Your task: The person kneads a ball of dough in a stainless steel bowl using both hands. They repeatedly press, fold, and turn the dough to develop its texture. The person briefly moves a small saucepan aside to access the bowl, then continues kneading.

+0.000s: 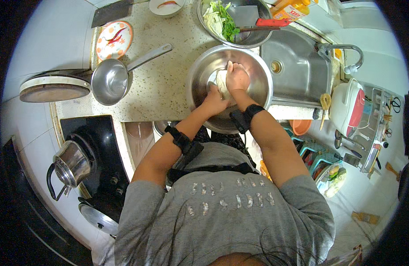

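Observation:
A wide stainless steel bowl stands at the front edge of the speckled counter. Inside it lies a pale, off-white lump that looks like dough. My right hand is closed over the lump's right side, its thumb pointing up. Below and to the left, my left hand touches the lump's lower part with bent fingers. How far the fingers wrap around it is partly hidden. Both forearms wear black straps with small devices.
Behind is a metal basin holding greens, a red-handled cleaver and chopsticks. The sink lies to the right. A saucepan, a plate of red chillies and a cooktop with a kettle are on the left.

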The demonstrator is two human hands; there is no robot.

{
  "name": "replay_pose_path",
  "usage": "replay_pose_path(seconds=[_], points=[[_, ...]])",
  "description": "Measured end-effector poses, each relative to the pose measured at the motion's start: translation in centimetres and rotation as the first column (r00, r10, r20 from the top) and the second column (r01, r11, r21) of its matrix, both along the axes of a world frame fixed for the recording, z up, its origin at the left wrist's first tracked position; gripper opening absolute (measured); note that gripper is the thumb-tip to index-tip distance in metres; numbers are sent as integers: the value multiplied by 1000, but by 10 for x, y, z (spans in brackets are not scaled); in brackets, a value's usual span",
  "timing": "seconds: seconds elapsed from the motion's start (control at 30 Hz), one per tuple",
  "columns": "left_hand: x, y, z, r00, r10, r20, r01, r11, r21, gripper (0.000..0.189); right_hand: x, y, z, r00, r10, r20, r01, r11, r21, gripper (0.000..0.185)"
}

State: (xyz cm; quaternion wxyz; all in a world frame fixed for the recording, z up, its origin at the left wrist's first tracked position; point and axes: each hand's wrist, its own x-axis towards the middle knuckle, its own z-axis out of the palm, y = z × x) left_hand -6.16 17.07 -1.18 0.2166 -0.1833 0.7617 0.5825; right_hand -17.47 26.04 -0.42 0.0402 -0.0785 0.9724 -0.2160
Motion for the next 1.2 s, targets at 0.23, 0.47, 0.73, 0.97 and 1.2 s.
replay_pose_path(seconds=[0.23,0.47,0.73,0.97,1.2], points=[[-3,2,4,997,33,-76,-37,998,-52,70,-3,30,41,827,-74,557,325,871,-368,48],[11,4,29,950,-124,-287,71,980,-188,61,64,45,21,920,353,-169,-373,923,-101,18],[-11,-14,50,996,-93,-18,83,946,-312,57,13,6,8,847,493,-196,-496,867,37,12],[-18,-14,50,999,-39,28,45,960,-278,62,-1,-14,-3,961,271,-60,-255,947,195,34],[-19,-16,52,997,-68,-46,48,935,-352,70,-7,37,37,937,284,204,-247,951,-188,36]])
